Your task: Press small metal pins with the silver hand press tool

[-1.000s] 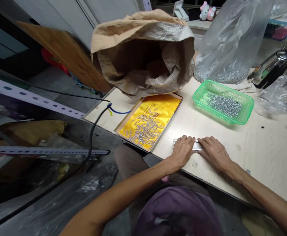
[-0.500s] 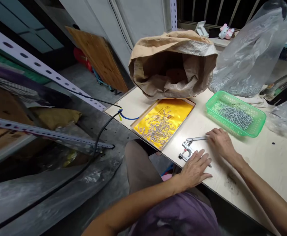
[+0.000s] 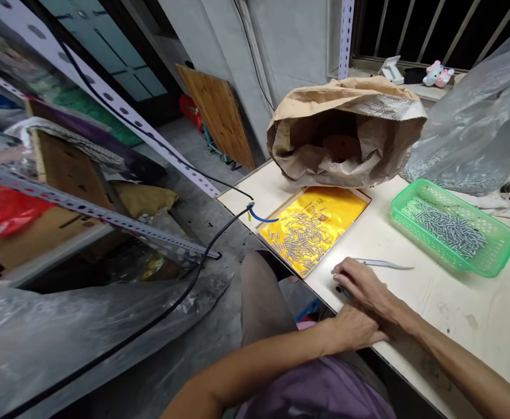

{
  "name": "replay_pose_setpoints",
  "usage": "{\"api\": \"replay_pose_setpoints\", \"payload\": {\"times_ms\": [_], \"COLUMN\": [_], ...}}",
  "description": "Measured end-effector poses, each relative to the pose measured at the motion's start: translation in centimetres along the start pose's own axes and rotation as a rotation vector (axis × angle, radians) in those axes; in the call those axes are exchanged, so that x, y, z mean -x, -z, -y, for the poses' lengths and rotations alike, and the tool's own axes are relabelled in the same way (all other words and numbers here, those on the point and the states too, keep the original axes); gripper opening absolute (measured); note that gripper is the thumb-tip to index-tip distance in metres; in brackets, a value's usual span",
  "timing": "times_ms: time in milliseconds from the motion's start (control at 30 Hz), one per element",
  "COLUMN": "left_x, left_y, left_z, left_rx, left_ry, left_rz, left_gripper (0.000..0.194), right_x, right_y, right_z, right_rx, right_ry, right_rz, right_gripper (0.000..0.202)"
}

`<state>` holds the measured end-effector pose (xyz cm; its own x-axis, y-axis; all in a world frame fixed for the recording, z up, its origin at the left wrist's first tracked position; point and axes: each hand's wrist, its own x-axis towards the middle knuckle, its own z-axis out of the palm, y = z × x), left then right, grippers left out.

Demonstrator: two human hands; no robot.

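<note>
A metal hand tool with a long curved handle [image 3: 383,263] lies near the table's front edge. Its head was a round-jawed frame with a spring, and is now mostly covered by my hands. My right hand [image 3: 363,283] bends over that head, fingers curled and closed on it, with a small dark end showing below the fingertips. My left hand [image 3: 354,327] rests at the table edge, partly under my right hand; its thumb shows, but its other fingers are hidden. Left of the hands, many small metal pins or springs [image 3: 302,241] lie spread on a yellow sheet [image 3: 344,203] in a shallow tray.
A green perforated basket [image 3: 494,265] of small metal screw-like pieces [image 3: 450,227] stands at the right. Behind the tray lies an open brown paper sack [image 3: 293,131]. A clear plastic bag [image 3: 481,139] stands at the back right. A black cable [image 3: 185,285] hangs across the table's left corner.
My right hand has moved from the tool's handle to its head, crossing over my left hand. The left hand's spread fingers are now covered. The view has shifted to the left.
</note>
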<state>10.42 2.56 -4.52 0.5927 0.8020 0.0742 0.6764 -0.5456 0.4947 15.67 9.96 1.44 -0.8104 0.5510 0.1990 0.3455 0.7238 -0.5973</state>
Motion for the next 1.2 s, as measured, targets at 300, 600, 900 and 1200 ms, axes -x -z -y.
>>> {"api": "replay_pose_setpoints", "payload": {"times_ms": [300, 600, 900, 1200], "left_x": [0.9, 0.8, -0.7, 1.2], "left_y": [9.0, 11.0, 12.8, 9.9], "left_z": [7.5, 12.4, 11.2, 4.8], "left_rx": [-0.370, -0.483, -0.515, 0.654], "left_ry": [0.449, 0.410, 0.324, 0.866], "left_rz": [-0.347, -0.028, 0.123, 0.015], "left_gripper": [0.024, 0.023, 0.017, 0.009], "right_x": [3.9, 8.2, 9.0, 9.3], "right_y": [13.7, 6.7, -0.2, 1.0], "right_z": [-4.4, -2.6, -0.5, -0.9], "right_rx": [0.503, 0.429, 0.526, 0.606], "right_ry": [-0.447, -0.352, -0.376, -0.300], "right_rz": [-0.822, -0.251, 0.036, 0.081], "right_gripper": [0.033, 0.037, 0.018, 0.019]}}
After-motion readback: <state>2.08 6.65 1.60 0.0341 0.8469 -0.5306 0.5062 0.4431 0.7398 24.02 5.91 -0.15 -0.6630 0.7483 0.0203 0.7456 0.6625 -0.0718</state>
